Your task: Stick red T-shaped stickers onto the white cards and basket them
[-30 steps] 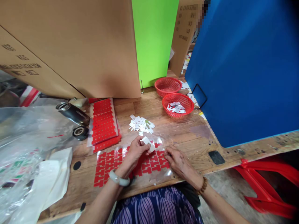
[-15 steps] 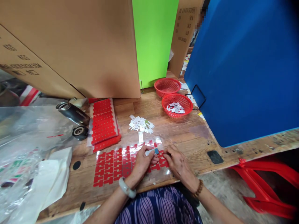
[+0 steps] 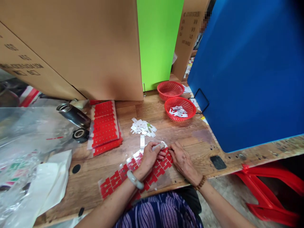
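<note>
My left hand (image 3: 151,158) pinches a small flat whitish piece (image 3: 161,145) between thumb and fingers. Beneath that hand lies a clear sheet of red die-cut stickers (image 3: 114,182), slanting up to the right across the table's front. At its upper right corner my right hand (image 3: 184,160) is closed, thumb and forefinger pinched on the sheet's edge; whether a single sticker is lifted there I cannot tell. Just beyond the hands is a loose pile of white flat pieces (image 3: 140,126), with one piece (image 3: 142,141) lying apart in front of it.
Two red baskets (image 3: 170,90) stand at the back; the nearer basket (image 3: 167,109) holds white pieces. Left are stacked red sticker sheets (image 3: 104,122), a dark flask (image 3: 74,117), its cap (image 3: 80,135) and plastic bags (image 3: 16,152). A blue panel (image 3: 249,79) rises at right, above a red stool (image 3: 268,190).
The sticker sheet has swung round, its right end now farther up the table. Both hands shifted slightly away from me. The held piece has turned, and its blue end no longer shows.
</note>
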`<move>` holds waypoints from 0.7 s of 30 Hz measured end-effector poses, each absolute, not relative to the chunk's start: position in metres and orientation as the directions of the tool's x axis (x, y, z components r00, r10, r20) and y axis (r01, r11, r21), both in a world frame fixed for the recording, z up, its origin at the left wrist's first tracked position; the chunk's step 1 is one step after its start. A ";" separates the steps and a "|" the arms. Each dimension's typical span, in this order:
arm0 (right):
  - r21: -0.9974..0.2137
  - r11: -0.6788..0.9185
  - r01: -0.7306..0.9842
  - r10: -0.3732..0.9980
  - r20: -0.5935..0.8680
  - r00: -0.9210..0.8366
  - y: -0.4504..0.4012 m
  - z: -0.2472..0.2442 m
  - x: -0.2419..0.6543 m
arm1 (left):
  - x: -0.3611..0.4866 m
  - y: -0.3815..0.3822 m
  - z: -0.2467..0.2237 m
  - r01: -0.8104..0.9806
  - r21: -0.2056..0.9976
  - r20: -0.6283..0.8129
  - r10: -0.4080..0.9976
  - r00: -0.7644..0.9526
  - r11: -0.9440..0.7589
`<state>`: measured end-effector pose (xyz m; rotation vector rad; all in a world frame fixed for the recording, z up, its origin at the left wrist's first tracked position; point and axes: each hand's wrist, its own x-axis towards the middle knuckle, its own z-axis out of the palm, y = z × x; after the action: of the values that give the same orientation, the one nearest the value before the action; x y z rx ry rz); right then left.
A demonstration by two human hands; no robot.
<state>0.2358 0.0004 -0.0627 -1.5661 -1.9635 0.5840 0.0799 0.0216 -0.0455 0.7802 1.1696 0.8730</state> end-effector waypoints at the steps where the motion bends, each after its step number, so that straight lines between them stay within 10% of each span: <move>1: -0.648 0.213 0.731 0.977 0.144 -0.157 0.000 -0.061 0.235 | 0.081 0.024 -0.047 -0.141 0.874 -0.443 0.882 0.161 0.465; 21: -0.800 0.245 0.547 0.969 0.210 -0.126 -0.035 -0.034 0.247 | 0.081 0.027 -0.045 -0.102 0.870 -0.457 0.867 0.197 0.482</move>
<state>0.2469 -0.0350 -0.0343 -1.3976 -1.7805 0.7242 0.0805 0.0273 -0.0454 0.8181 1.1769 0.7961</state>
